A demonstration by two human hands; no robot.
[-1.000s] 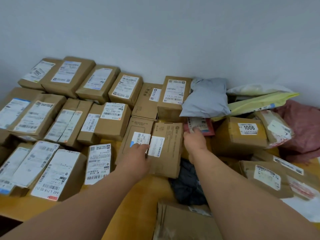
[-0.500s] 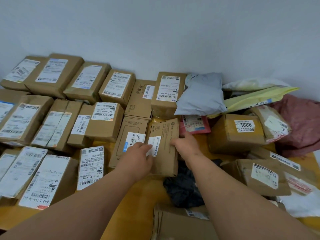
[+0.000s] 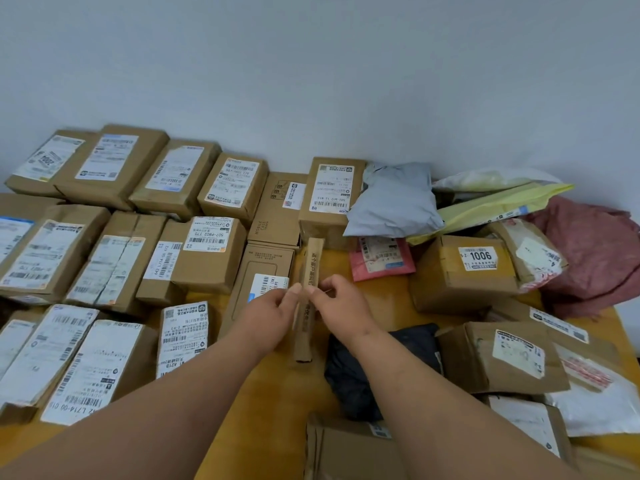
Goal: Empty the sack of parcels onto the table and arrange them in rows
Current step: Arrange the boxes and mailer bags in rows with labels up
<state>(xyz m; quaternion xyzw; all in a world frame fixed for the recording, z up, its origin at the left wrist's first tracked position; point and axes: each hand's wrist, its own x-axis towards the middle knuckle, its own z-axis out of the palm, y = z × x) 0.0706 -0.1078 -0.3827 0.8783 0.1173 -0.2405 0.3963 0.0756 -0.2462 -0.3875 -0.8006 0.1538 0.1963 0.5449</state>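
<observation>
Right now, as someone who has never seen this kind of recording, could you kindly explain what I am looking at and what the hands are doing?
There is no machine here: a person wears a wide-angle camera on the head, looking forward and down, so the two bare forearms are their own. The yellow table stands against a pale wall. On its left, brown cardboard parcels with white labels lie in rows; on the right, unsorted ones lie loosely, among them a box marked 1006, a grey mailer bag, a pink packet and a black bag. The left hand and right hand together pinch a thin brown box, turned up on its narrow edge, beside the rows.
</observation>
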